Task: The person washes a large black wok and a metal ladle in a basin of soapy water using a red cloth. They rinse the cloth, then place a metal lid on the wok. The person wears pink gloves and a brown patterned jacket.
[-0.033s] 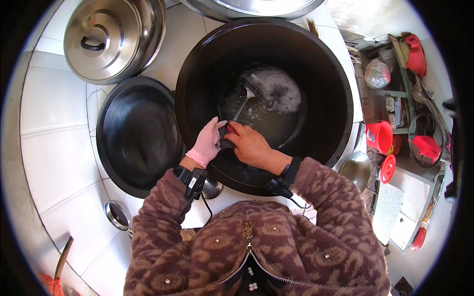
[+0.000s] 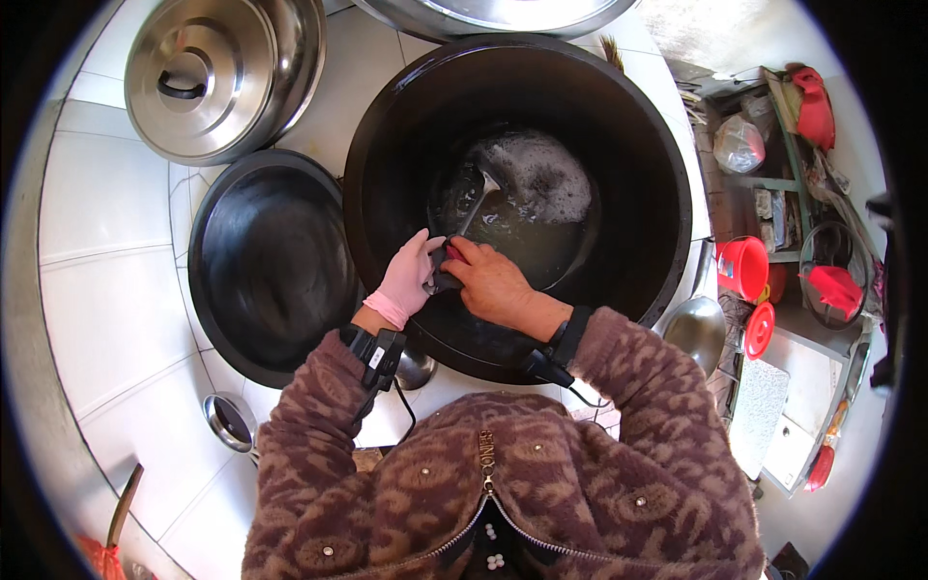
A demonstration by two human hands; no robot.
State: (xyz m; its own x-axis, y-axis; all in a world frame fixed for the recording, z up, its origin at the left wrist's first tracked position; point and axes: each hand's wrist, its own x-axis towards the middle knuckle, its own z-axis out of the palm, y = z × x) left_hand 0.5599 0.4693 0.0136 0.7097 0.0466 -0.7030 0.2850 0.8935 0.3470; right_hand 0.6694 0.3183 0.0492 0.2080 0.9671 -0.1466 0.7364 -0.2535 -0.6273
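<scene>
A big black basin (image 2: 619,106) holds cloudy water with foam (image 2: 551,179). Over its near left side my two hands meet. My left hand (image 2: 401,278), in a pink glove, is closed around the lower handle of a long-handled metal utensil (image 2: 474,210). My right hand (image 2: 498,287), bare, pinches a dark cloth (image 2: 442,277) with a reddish patch against that same handle. From there the utensil slants away into the water. Its submerged end is partly hidden, so I cannot tell whether it is a ladle or a turner.
To the left lies a shallow black bowl (image 2: 271,261). Behind it is a steel pot with a lid (image 2: 198,82). A small metal cup (image 2: 229,422) sits at lower left. On the right are a large metal ladle (image 2: 694,333), a red bucket (image 2: 742,268) and shelves (image 2: 773,184).
The utensil's far end in the water has shifted slightly, and the foam and ripples around it look different. Both hands stay nearly in place.
</scene>
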